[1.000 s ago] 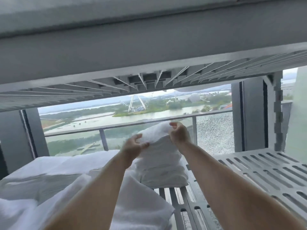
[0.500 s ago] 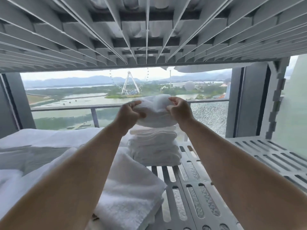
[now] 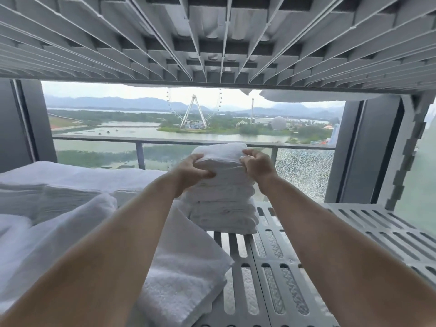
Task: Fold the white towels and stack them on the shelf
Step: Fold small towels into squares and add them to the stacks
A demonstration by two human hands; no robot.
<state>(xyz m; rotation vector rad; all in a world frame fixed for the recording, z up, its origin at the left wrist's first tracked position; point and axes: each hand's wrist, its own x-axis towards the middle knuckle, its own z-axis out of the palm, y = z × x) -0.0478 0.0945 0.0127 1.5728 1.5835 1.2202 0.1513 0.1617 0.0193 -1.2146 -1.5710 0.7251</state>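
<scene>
A person's 2 bare arms reach over a slatted grey shelf, where a folded white towel sits at the top of a stack of folded white towels — the left grip curled round its left end with the thumb pressed into its near side, the right grip clenched on its right end. The stack stands upright on the far half of the shelf, near the middle, its bottom towel flat on the slats. Just beside it, nearer the camera and to the left, a larger folded towel lies with 1 corner jutting over the slats, partly hidden by the left forearm. Further left, a low heap of white linen spreads to the edge of the view. The ribbed underside of an upper shelf fills the top. Behind the stack, a window looks past a balcony rail to water, green banks, a Ferris wheel and hazy hills — and the glass panel below the rail, right of the stack, is crazed with fine cracks.
</scene>
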